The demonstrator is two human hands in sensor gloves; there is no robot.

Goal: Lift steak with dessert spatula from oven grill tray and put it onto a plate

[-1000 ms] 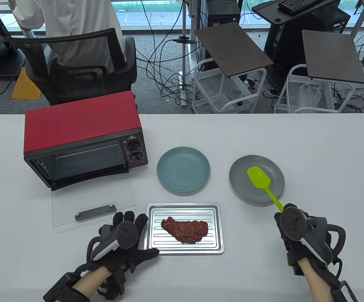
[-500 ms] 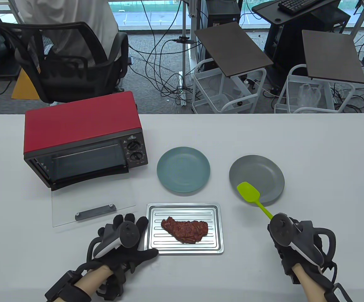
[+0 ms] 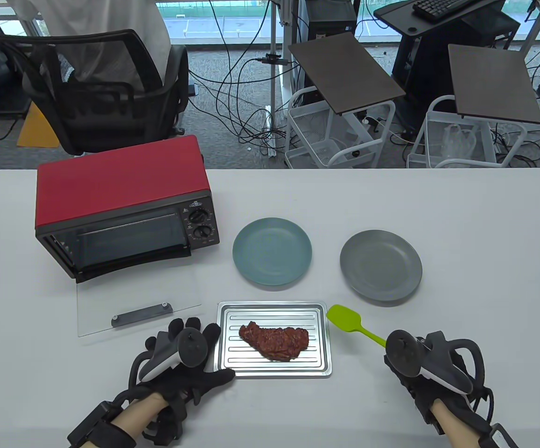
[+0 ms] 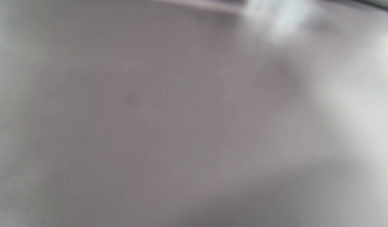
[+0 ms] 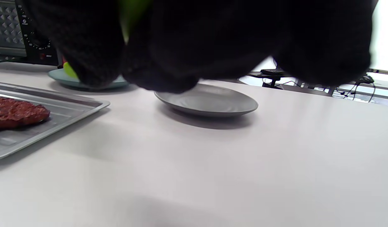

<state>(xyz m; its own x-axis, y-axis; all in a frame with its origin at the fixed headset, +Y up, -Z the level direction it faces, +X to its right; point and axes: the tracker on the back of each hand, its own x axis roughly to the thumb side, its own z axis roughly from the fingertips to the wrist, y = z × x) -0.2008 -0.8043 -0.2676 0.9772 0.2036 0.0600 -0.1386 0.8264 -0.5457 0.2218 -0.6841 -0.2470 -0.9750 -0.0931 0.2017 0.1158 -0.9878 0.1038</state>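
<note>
The brown steak [image 3: 274, 341] [image 5: 14, 112] lies in the middle of the ridged metal grill tray [image 3: 319, 322] [image 5: 71, 104] near the table's front edge. My right hand [image 3: 407, 361] grips the handle of the green dessert spatula [image 3: 344, 319]. Its blade points left and hovers just off the tray's far right corner, apart from the steak. In the right wrist view my curled fingers [image 5: 213, 37] hide most of the spatula [image 5: 131, 12]. My left hand [image 3: 204, 354] lies flat with straight fingers against the tray's left edge. The left wrist view is only blur.
A teal plate [image 3: 272, 251] [image 5: 87, 82] sits behind the tray and a grey plate [image 3: 381, 265] [image 5: 209, 101] to its right. A red toaster oven [image 3: 125, 205] stands at the back left, its glass door [image 3: 134, 298] folded down onto the table beside my left hand.
My right hand has carried the spatula off the grey plate, toward me and leftward, to the tray's right side. The left hand has stayed by the tray.
</note>
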